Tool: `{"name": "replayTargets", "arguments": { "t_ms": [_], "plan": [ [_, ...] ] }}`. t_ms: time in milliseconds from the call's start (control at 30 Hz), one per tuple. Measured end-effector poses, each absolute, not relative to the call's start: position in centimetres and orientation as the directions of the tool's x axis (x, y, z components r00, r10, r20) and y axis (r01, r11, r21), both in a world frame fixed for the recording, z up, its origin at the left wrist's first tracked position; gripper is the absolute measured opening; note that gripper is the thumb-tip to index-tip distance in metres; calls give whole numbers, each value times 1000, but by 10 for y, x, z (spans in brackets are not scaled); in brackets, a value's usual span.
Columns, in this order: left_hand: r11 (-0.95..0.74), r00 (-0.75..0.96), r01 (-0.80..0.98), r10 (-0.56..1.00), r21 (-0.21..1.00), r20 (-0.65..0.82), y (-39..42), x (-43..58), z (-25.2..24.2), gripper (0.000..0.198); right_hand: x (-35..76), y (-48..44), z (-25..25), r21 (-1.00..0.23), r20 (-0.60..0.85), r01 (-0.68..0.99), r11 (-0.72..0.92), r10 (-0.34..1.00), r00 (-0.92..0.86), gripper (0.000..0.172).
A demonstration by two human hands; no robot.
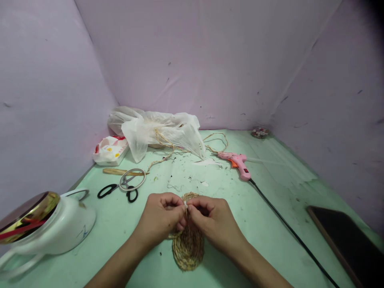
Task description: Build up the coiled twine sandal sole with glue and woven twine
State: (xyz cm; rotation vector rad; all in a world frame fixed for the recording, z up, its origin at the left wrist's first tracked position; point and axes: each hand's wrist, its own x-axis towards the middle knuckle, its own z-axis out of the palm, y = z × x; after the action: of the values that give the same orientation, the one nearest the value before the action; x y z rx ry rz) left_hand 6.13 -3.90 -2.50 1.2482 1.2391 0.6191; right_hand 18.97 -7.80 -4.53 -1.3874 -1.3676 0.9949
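A coiled oval piece of brown jute rope [188, 245] lies on the pale green table [264, 240] right in front of me. My left hand [162, 218] and my right hand [211, 220] rest on its far half, fingers curled, thumbs and forefingers pinched together over the coil's middle near a small white bit. Both hands grip the rope piece; its far rim shows between them.
A pink glue gun [237, 162] with a black cord [288, 228] lies to the right. Black scissors [118, 190], a metal ring [132, 180], a plastic bag [159, 130] with loose twine, a white pot [51, 228] at left, a dark tablet [351, 244] at right.
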Motion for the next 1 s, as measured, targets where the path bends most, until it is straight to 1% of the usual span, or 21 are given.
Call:
{"name": "replayTargets", "arguments": {
  "t_ms": [133, 233, 367, 433, 533, 633, 733, 800, 867, 933, 1000],
  "plan": [
    [280, 350, 204, 874, 938, -337, -36, 58, -25, 9, 188, -78, -43, -985, 15, 171, 0, 996, 84, 20],
    [254, 385, 185, 870, 949, -308, -34, 54, -28, 10, 187, -78, -44, -988, -18, 149, -35, 993, 115, 19],
    [161, 392, 207, 890, 965, -233, -35, 52, -28, 12, 186, -78, -47, -983, -70, 152, -104, 974, 215, 17],
    [111, 377, 232, 906, 966, -195, -37, 54, -27, 14, 185, -78, -46, -984, -68, 145, -102, 972, 226, 16],
    [119, 325, 246, 925, 962, -198, -38, 56, -26, 15, 184, -79, -46, -980, -26, 190, -63, 981, 192, 16],
    [157, 271, 262, 935, 952, -229, -39, 56, -24, 16, 185, -80, -47, -953, 73, 303, 24, 986, 149, 17],
    [192, 289, 242, 921, 951, -260, -38, 54, -24, 16, 187, -82, -48, -915, 182, 385, 124, 976, 119, 17],
    [237, 332, 189, 898, 953, -289, -37, 52, -24, 17, 188, -82, -48, -915, 198, 377, 142, 974, 114, 17],
    [307, 375, 107, 868, 946, -324, -36, 50, -26, 18, 189, -81, -46, -947, 138, 304, 101, 985, 101, 18],
    [383, 407, 24, 840, 923, -359, -35, 49, -28, 18, 189, -80, -43, -984, 16, 175, 4, 998, 67, 20],
    [445, 425, -18, 814, 896, -396, -34, 49, -31, 18, 188, -78, -41, -993, -106, 47, -107, 994, 35, 19]
  ]
}}
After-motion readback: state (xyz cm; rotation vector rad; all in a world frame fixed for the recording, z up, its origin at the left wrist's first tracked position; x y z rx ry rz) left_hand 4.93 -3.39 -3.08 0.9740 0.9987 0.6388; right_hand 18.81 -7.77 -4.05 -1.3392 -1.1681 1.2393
